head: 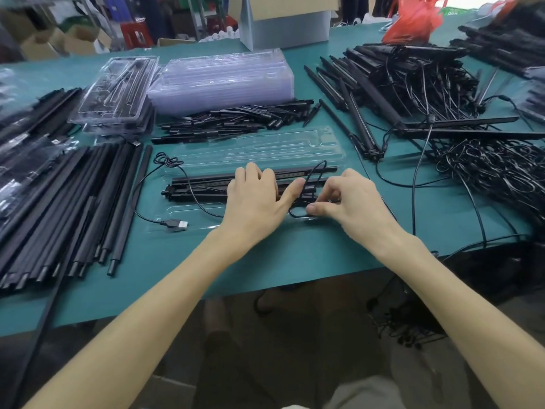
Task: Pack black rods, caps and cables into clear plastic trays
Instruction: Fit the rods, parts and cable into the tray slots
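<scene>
A clear plastic tray (259, 149) lies open in front of me on the green table. Black rods (203, 187) lie lengthwise in its near half. My left hand (256, 196) rests flat on the rods, fingers straight, thumb pointing right. My right hand (351, 199) pinches a loop of thin black cable (295, 212) at the tray's near right corner. The cable runs left across the tray to a USB plug (175, 224) lying on the tray's near left edge. Another coil of the cable (166, 160) sits at the tray's left end.
Long black rods (73, 202) lie bundled at the left. Short black caps (236, 119) are heaped behind the tray. Stacked clear trays (221, 78) and packed trays (118, 90) stand further back. Rods with tangled cables (427, 93) cover the right side. The table's front edge is close.
</scene>
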The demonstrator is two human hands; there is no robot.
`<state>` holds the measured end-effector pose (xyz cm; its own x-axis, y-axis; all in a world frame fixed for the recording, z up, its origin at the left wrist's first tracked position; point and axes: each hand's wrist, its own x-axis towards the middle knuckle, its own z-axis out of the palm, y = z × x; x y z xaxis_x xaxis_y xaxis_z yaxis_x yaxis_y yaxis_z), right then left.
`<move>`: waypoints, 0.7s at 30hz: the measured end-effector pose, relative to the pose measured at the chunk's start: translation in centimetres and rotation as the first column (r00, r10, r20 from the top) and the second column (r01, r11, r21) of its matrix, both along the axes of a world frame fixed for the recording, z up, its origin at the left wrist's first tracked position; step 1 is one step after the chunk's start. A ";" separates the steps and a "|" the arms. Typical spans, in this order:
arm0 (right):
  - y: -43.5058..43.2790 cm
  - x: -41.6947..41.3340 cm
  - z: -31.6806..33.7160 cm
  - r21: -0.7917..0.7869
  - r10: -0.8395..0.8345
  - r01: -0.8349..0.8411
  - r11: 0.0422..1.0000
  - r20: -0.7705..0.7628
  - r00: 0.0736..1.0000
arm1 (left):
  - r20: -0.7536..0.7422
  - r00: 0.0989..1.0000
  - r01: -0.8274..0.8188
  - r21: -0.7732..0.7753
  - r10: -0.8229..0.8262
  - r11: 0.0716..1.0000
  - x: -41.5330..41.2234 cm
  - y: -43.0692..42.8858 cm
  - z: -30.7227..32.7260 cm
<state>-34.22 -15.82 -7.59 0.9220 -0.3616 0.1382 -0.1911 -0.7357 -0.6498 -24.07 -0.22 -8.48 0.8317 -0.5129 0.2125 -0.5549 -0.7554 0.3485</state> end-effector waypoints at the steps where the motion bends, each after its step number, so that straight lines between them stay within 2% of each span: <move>1: 0.0 0.0 0.0 -0.003 -0.001 0.001 1.000 0.011 1.000 | 0.024 1.000 -0.005 0.023 0.005 1.000 -0.2 -0.1 -0.1; 9: -0.1 -0.6 0.0 -0.196 0.022 -0.019 0.980 0.008 1.000 | 0.162 0.986 -0.047 0.139 0.024 0.989 -1.2 -0.3 -0.7; 10: -0.3 -0.8 0.0 -0.188 0.030 -0.028 0.982 0.005 1.000 | 0.175 0.984 -0.052 0.154 0.024 0.987 -1.2 -0.3 -0.9; 13: -1.2 -1.7 0.9 0.042 0.009 -0.008 0.999 -0.014 1.000 | 0.195 0.980 -0.056 0.147 0.026 0.988 -1.1 -0.4 -1.2; 14: -1.4 -2.0 1.1 0.056 0.016 -0.016 0.998 -0.014 1.000 | 0.207 0.978 -0.061 0.142 0.030 0.988 -1.1 -0.4 -1.3; 18: -1.0 -2.4 1.5 -0.114 0.132 -0.138 0.984 -0.052 0.990 | 0.216 0.976 -0.067 0.143 0.035 0.987 -0.9 -0.5 -1.3; 21: -0.9 -2.7 1.4 -0.161 0.179 -0.195 0.968 -0.110 0.978 | 0.187 0.982 -0.061 0.145 0.033 0.988 -0.8 -0.5 -1.1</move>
<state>-36.88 -16.70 -6.23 0.9827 -0.1602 0.0925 -0.0936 -0.8619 -0.4983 -24.88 -0.77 -9.59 0.8095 -0.5116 0.2880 -0.5614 -0.8180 0.1250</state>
